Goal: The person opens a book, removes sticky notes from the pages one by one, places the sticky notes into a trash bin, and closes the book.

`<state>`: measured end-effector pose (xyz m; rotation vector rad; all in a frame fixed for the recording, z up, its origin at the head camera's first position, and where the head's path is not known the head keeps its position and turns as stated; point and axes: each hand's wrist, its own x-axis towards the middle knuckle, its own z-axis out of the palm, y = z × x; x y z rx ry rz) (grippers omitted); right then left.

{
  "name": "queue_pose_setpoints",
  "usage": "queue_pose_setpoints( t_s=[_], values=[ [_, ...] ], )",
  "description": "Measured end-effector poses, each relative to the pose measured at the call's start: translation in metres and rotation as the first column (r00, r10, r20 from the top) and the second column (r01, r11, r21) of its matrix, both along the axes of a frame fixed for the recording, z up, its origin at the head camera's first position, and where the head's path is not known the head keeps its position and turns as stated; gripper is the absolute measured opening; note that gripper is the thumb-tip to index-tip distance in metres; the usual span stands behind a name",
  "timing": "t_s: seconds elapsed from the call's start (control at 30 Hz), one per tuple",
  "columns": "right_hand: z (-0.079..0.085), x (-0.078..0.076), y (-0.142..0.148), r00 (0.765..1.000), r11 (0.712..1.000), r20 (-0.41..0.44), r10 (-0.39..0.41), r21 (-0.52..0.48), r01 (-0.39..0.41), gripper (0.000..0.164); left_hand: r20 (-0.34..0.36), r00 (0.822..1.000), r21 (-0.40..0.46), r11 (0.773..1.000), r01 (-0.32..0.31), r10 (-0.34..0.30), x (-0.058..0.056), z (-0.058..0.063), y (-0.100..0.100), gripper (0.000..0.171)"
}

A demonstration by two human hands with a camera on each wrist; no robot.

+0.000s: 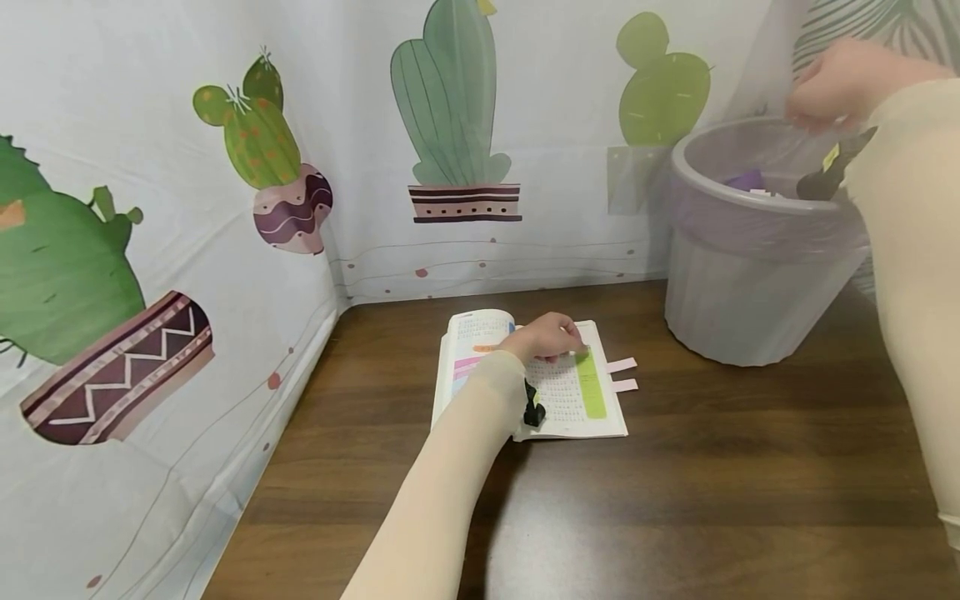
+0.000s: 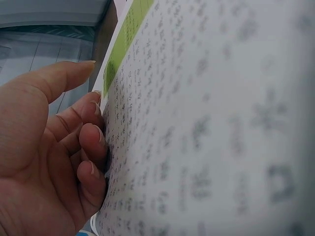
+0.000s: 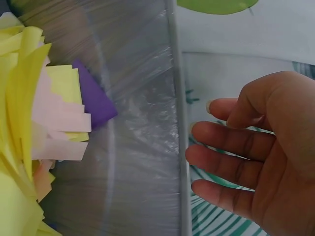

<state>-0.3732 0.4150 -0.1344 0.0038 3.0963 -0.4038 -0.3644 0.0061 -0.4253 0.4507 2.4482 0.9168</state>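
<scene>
An open book (image 1: 558,417) with printed text and a green band lies on the wooden table. My left hand (image 1: 551,336) rests on its right page; in the left wrist view its fingers (image 2: 92,142) are loosely bent against the paper, and the thumb sticks out free. Two pink sticky tabs (image 1: 622,365) jut from the book's right edge. Over the grey trash bin (image 1: 738,292) hovers my right hand (image 1: 840,87), slightly blurred. The right wrist view shows that hand beside the bin's rim (image 3: 179,147), fingers relaxed, holding nothing.
A clear plastic liner (image 3: 142,128) covers the bin's inside, where yellow and pink paper strips (image 3: 61,113) and a purple piece (image 3: 93,98) lie. A cactus-printed cloth (image 1: 562,242) hangs behind the table (image 1: 675,500) and along its left side.
</scene>
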Motion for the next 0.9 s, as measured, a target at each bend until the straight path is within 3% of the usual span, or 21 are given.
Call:
queue_pose_setpoints(
  t_s=[0.23,0.37,0.5,0.6,0.73,0.9],
  values=[
    [0.021,0.011,-0.017,0.997,0.999,-0.069,0.027,0.034,-0.025,0.026,-0.018,1.000,-0.011,1.000,0.003,-0.003,0.000,0.000,0.003,0.019],
    [0.040,0.014,-0.036,0.991,0.988,-0.069,0.113,0.110,-0.105,0.034,-0.014,1.000,-0.014,1.000,-0.005,0.005,-0.001,-0.001,0.004,0.019],
    [0.050,0.017,-0.063,0.977,0.973,-0.050,0.206,0.120,-0.199,0.049,-0.034,0.999,-0.030,0.999,0.010,-0.011,-0.003,-0.001,0.001,0.020],
    [0.047,0.020,-0.091,0.954,0.955,-0.111,0.278,0.140,-0.262,0.049,-0.050,0.999,-0.035,0.999,0.015,-0.017,-0.004,-0.001,-0.002,0.020],
    [0.035,0.030,-0.128,0.894,0.918,-0.220,0.390,0.172,-0.358,0.041,-0.040,0.999,-0.018,1.000,0.010,-0.010,-0.004,-0.001,-0.006,0.021],
    [0.009,0.055,-0.163,0.842,0.874,-0.235,0.486,0.132,-0.468,0.039,-0.033,0.999,-0.015,1.000,0.005,-0.005,-0.004,-0.003,-0.006,0.021]
  ],
)
